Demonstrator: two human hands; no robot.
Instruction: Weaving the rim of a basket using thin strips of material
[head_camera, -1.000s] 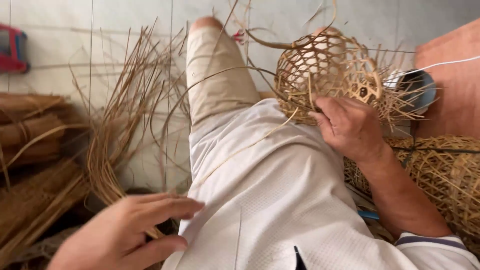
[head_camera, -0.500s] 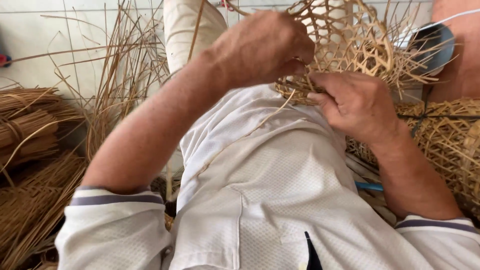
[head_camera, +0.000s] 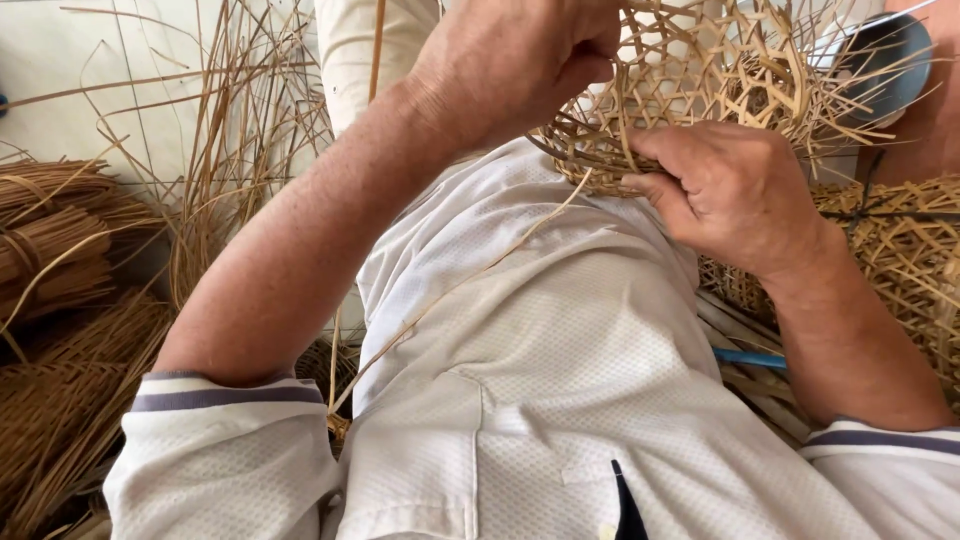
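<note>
An unfinished open-weave basket (head_camera: 700, 70) of pale split cane rests on my lap at the top of the view, with loose strip ends sticking out all around. My left hand (head_camera: 510, 60) is closed on its near left edge, fingers curled around the weave. My right hand (head_camera: 730, 190) grips the lower rim, thumb pressed on the strips. A long thin cane strip (head_camera: 470, 280) trails from the basket down across my white shirt.
Bundles of brown reed (head_camera: 60, 240) lie on the floor at left, with loose upright strands (head_camera: 230, 150) beside them. Another woven basket (head_camera: 900, 250) sits at right. A grey round object (head_camera: 880, 60) is behind the basket. A blue-handled tool (head_camera: 750, 357) lies under my right arm.
My left hand rose from low beside my lap up to the basket and took hold of its left edge. The view has moved closer to the basket.
</note>
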